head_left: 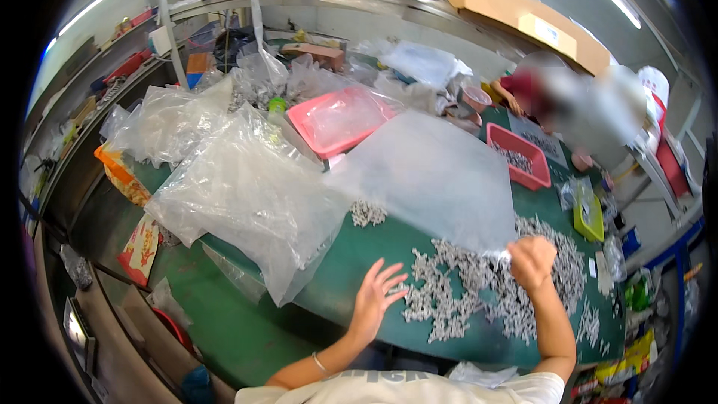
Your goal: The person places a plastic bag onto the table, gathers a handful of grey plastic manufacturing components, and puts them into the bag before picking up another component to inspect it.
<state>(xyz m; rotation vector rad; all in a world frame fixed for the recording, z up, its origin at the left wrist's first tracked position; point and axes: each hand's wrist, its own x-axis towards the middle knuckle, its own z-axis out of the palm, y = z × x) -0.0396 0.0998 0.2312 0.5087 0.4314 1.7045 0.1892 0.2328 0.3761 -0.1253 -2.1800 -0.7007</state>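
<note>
A large translucent plastic sheet (pixel 434 176), perhaps a flat bag, hangs over the green table (pixel 340 277). Its near corner is pinched in my right hand (pixel 532 262), whose fingers are closed above a spread of small grey parts (pixel 467 280). My left hand (pixel 378 303) is open, fingers spread, over the table edge just left of those parts, and holds nothing. A smaller heap of grey parts (pixel 368 213) lies beside the sheet's left edge. The exact shape of the parts is too small to tell.
Crumpled clear plastic bags (pixel 250 187) cover the table's left side. Behind the sheet stands a pink tray (pixel 310 123). Farther right are a pink bin (pixel 544 172) with grey parts and a yellow-green basket (pixel 591 224). A co-worker (pixel 538 93) sits across the table.
</note>
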